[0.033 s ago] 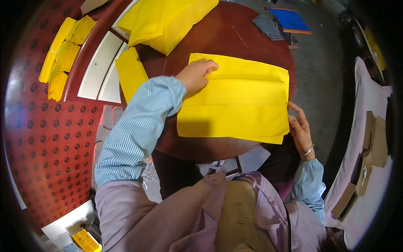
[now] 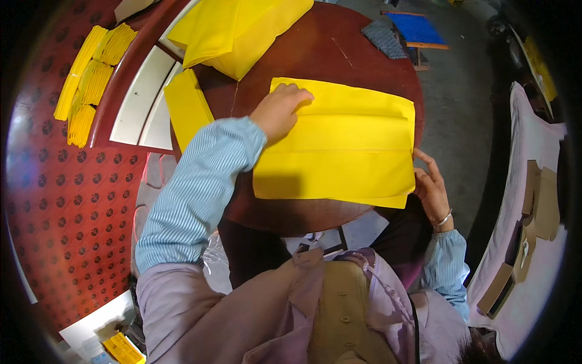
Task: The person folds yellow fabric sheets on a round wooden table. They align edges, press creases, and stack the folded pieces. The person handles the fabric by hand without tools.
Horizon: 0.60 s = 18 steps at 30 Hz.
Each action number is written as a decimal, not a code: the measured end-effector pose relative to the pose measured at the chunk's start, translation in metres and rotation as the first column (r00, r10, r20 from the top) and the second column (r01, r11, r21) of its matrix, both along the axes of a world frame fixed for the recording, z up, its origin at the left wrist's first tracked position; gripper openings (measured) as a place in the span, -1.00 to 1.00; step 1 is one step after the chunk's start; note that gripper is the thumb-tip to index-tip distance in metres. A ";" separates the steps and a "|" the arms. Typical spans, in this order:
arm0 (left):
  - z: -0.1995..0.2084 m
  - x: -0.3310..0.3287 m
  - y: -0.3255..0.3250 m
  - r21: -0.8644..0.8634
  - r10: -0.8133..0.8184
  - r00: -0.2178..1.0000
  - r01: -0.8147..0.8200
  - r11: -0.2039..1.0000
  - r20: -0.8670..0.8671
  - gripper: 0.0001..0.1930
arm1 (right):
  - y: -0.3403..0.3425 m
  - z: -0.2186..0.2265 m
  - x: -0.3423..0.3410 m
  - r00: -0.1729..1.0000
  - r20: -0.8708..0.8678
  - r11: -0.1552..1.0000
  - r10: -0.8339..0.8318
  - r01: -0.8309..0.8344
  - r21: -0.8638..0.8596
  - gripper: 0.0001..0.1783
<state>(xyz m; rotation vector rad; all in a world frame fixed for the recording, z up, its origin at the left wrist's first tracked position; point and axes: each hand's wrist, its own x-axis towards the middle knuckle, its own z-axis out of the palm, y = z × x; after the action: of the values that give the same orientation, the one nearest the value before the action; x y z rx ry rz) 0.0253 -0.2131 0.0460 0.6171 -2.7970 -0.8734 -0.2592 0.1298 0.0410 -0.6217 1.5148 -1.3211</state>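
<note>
A folded sheet of yellow fabric-like material (image 2: 339, 173) lies across the near part of the round dark red table, with creases running from side to side. At its upper left edge is my left hand (image 2: 280, 112), fingers curled on the material and thumb side toward the sheet's middle. My right hand (image 2: 431, 188), with a bracelet at the wrist, grips the sheet's right edge near the lower corner; its index finger and thumb touch the edge. Some fingertips of both hands are hidden.
A large yellow pile (image 2: 242, 36) sits at the table's far left, beside a narrow yellow folded stack (image 2: 187, 106). Bundled yellow stacks (image 2: 91, 79) lie on the red patterned surface at left. A blue-topped stool (image 2: 418, 30) stands beyond the table; opened cardboard (image 2: 536, 212) rests at right.
</note>
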 end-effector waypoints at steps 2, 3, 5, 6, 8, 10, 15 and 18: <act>0.001 0.014 0.025 -0.191 -0.088 0.987 0.061 0.980 -0.134 -0.57 | 0.006 -0.002 -0.003 0.974 0.223 0.997 0.051 -0.037 -0.063 -0.49; 0.000 0.021 0.042 -0.102 -0.128 0.976 0.111 0.989 -0.178 -0.60 | 0.010 -0.004 -0.001 0.964 0.254 0.992 0.083 -0.058 -0.108 -0.46; -0.003 0.034 0.071 -0.054 -0.177 0.956 0.169 0.984 -0.232 -0.64 | 0.014 -0.012 0.002 0.994 -0.029 0.977 0.107 -0.110 -0.184 -0.46; -0.005 0.040 0.082 -0.082 -0.180 0.961 0.166 0.983 -0.209 -0.65 | 0.014 -0.016 0.003 0.976 -0.177 0.957 0.129 -0.169 -0.235 -0.45; -0.009 0.046 0.094 -0.131 -0.177 0.967 0.154 0.979 -0.185 -0.67 | 0.013 -0.018 0.001 0.789 -0.608 0.978 0.087 -0.183 -0.098 -0.47; -0.013 0.048 0.097 -0.180 -0.169 0.971 0.138 0.974 -0.169 -0.69 | 0.007 -0.016 -0.005 0.140 -0.987 0.976 0.083 -0.210 0.052 -0.49; -0.013 0.058 0.100 -0.118 -0.134 0.973 0.113 0.987 -0.189 -0.71 | -0.020 -0.009 -0.004 0.005 -1.000 0.895 0.018 -0.446 0.014 -0.47; -0.006 0.078 0.096 0.005 -0.078 0.986 0.080 0.997 -0.144 -0.73 | -0.033 -0.006 -0.010 0.201 -0.972 0.831 0.121 -0.556 -0.012 -0.55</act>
<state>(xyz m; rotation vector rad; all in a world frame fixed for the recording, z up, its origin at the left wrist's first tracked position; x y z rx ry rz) 0.1032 -0.1170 0.0400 0.4285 -2.7047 -0.9093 -0.2691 0.0965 0.0348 -2.2352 1.8123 -0.7858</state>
